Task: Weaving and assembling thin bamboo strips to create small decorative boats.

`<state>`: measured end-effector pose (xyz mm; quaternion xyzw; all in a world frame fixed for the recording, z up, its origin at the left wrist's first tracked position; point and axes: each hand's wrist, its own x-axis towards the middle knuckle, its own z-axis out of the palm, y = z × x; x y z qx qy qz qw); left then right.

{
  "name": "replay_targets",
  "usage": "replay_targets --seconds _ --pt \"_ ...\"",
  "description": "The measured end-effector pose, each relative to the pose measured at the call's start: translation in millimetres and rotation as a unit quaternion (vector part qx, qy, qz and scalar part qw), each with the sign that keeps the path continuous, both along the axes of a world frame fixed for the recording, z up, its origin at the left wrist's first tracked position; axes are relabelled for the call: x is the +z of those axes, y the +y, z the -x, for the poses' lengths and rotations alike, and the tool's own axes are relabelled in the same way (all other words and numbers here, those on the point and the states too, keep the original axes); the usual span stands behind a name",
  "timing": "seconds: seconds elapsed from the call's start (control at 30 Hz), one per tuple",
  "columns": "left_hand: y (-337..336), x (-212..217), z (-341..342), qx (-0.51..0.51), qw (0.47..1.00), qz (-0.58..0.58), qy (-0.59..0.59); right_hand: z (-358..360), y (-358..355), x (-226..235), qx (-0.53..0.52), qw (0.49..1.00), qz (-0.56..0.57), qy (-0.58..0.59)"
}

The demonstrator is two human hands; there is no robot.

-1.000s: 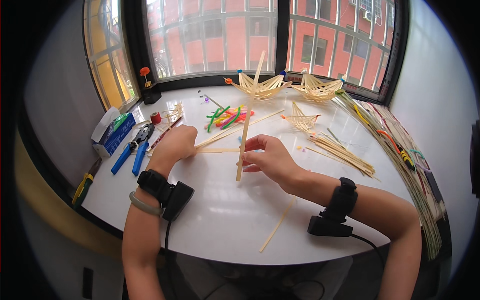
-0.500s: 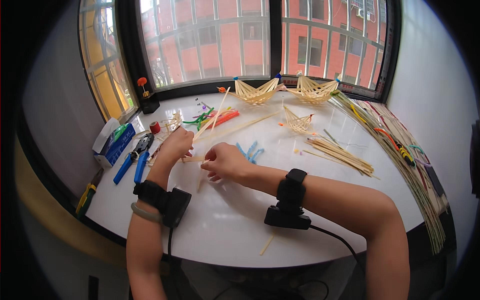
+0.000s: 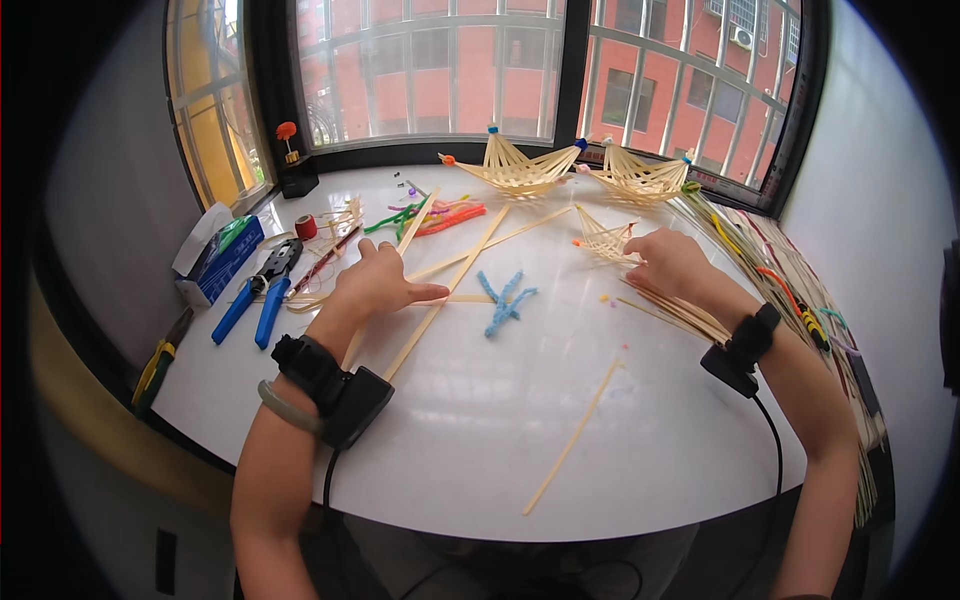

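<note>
My left hand (image 3: 380, 288) lies over several crossed bamboo strips (image 3: 462, 270) at the left middle of the table. Its fingers and thumb are spread, and the thumb points right across the strips. Over on the right, my right hand (image 3: 675, 262) is at the far end of a bundle of bamboo strips (image 3: 690, 318). Its fingers are curled together on the strip ends; the fingertips are partly hidden. Just beyond it sits a small woven bamboo piece (image 3: 602, 240). Fuzzy blue pipe cleaners (image 3: 505, 300) lie crossed between my hands.
Blue-handled pliers (image 3: 262, 290), a tissue box (image 3: 222, 252) and a red thread spool (image 3: 305, 227) are at left. Coloured pipe cleaners (image 3: 450, 217) lie behind. Two woven star shapes (image 3: 520, 172) stand by the window. Long stalks (image 3: 780, 275) line the right edge; a loose strip (image 3: 572, 440) lies in front.
My right hand has left the crossed strips beside my left hand and moved right to the bundle. My left hand has spread its fingers over the strips. The view has shifted slightly.
</note>
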<state>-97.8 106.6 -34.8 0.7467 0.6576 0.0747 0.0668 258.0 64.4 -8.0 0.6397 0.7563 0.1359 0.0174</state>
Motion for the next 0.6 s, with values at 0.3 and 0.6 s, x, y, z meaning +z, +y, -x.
replay_targets --seconds 0.3,0.6 --pt "-8 7 3 0.017 1.0 0.008 0.015 -39 36 64 0.085 0.924 -0.371 -0.041" --pt "-4 -1 11 0.036 0.996 -0.08 -0.005 -64 42 68 -0.086 0.943 -0.3 -0.118"
